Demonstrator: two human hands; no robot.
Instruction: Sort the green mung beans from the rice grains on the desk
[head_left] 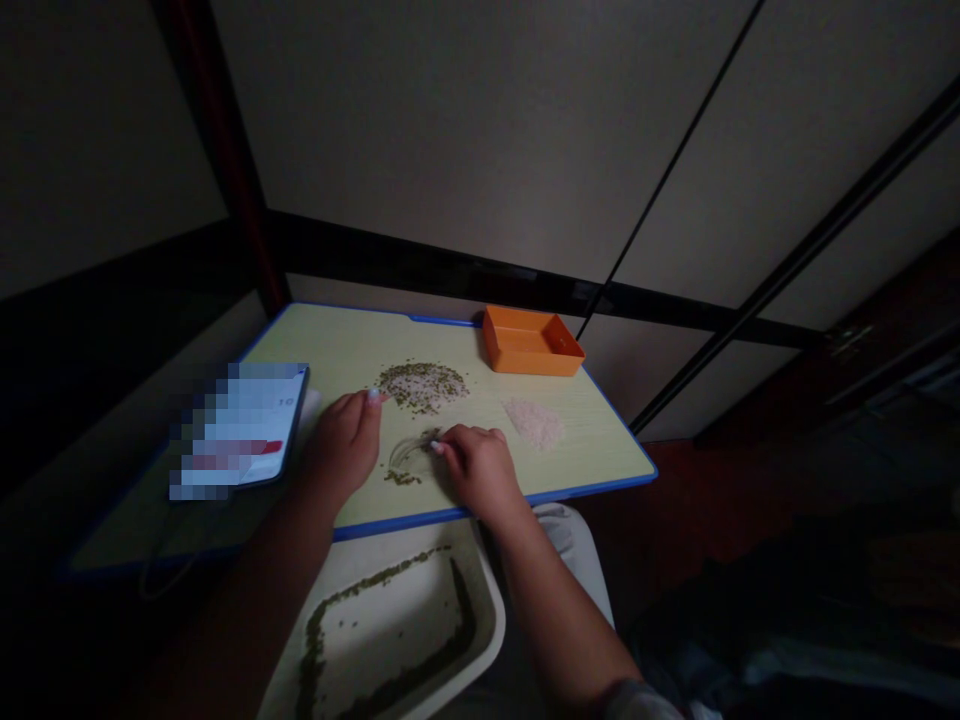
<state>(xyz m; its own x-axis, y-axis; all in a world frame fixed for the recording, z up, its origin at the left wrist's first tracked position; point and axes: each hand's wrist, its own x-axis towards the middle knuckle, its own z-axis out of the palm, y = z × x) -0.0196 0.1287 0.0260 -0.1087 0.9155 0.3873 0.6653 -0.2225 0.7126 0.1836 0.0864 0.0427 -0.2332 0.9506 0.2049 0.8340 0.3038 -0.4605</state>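
Observation:
On the small table [345, 335] lies a mixed pile [424, 386] of green beans, likely mung beans, and pale rice-like grains. My left hand [346, 440] is at the pile's left edge, its fingers curled in and the thumb on top; whatever they hold is hidden. Nearer the front edge, my right hand [484, 465] has its fingertips pinched together just above the tabletop. Beside those fingertips dark curved streaks blur across the surface, and a few green beans [403, 478] lie to their left. A separate heap of pale grains [534, 422] is to the right.
An orange open box [531, 362] stands at the table's back right. A lit phone or tablet [251, 430] is propped at the left. Below the front edge sits a white basin [489, 610] with green beans along its inner edges. Wall panels rise behind.

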